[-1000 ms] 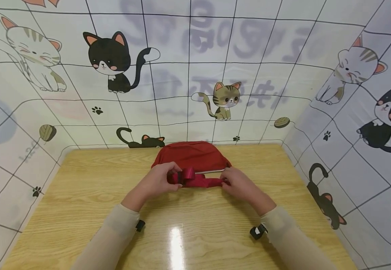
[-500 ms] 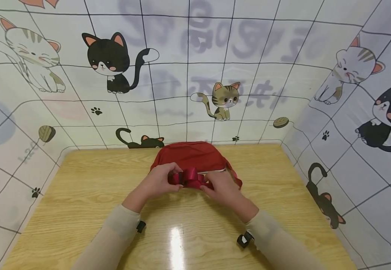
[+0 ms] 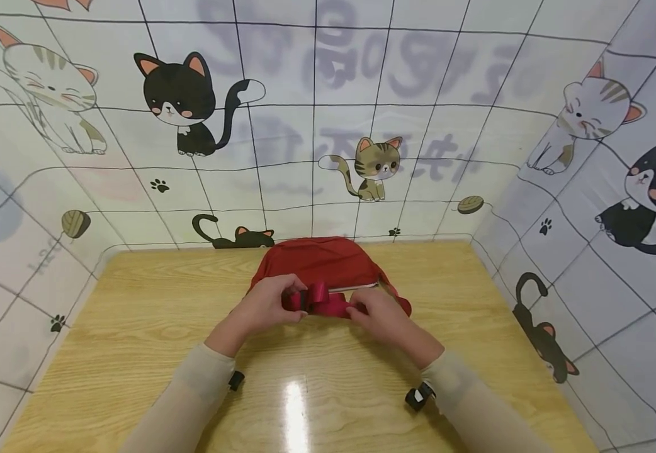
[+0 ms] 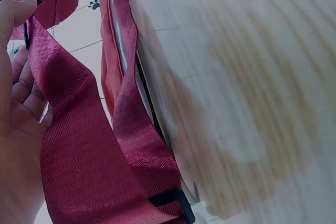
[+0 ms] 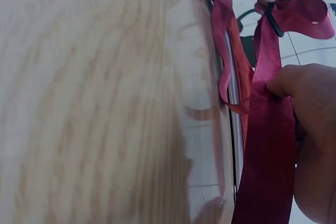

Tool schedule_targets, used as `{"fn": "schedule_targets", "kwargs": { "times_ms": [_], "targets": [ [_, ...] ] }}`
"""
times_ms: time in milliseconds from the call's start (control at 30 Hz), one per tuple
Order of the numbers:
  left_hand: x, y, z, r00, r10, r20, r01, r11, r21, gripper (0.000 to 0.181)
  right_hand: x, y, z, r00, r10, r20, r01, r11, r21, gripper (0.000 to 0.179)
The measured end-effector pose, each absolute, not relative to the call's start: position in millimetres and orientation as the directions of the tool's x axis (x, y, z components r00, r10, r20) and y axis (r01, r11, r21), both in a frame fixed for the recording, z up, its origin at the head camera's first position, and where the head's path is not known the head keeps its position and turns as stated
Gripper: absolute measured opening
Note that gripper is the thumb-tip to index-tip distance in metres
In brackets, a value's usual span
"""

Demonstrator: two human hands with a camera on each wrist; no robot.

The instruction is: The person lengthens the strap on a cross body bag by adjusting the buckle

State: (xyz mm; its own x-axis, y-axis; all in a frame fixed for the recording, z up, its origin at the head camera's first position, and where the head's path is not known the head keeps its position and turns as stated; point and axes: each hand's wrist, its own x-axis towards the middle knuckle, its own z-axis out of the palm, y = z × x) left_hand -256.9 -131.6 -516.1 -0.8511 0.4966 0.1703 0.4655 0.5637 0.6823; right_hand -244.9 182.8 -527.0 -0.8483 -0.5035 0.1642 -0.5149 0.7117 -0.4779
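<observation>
A red waist bag [image 3: 322, 259] lies against the back wall, its crimson strap [image 3: 330, 307] in front of it. My left hand [image 3: 265, 307] pinches the strap at a black slider [image 5: 274, 22], where a short loop of webbing stands up. To its right, my right hand [image 3: 383, 318] holds the strap between thumb and fingers, as the right wrist view shows. Another black plastic piece [image 4: 178, 203] sits on the strap near the bottom of the left wrist view. The strap partly covers the fingers of the left hand there.
The wooden table [image 3: 152, 365] reaches back to a wall sheet [image 3: 282, 145] printed with cartoon cats. That sheet also runs along both sides. A bright light reflection lies on the table's front middle.
My right hand has moved left along the strap from the bag's right end, then slightly back right. More strap now shows at its right. The left hand stays at the slider.
</observation>
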Motion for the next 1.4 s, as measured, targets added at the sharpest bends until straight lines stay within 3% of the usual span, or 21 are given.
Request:
{"fn": "schedule_targets", "kwargs": {
  "times_ms": [533, 1400],
  "targets": [
    [-256.7, -136.8, -516.6, -0.866, 0.474, 0.159, 0.436, 0.560, 0.704, 0.042, -249.7, 214.7, -520.9, -0.902, -0.429, 0.046, -0.394, 0.776, -0.493, 0.020],
    [-252.7, -141.1, -513.3, -0.883, 0.448, 0.137, 0.400, 0.568, 0.719, 0.041, -259.1, 255.6, -520.5, -0.924, -0.383, -0.012, -0.321, 0.791, -0.521, 0.023]
  ]
}}
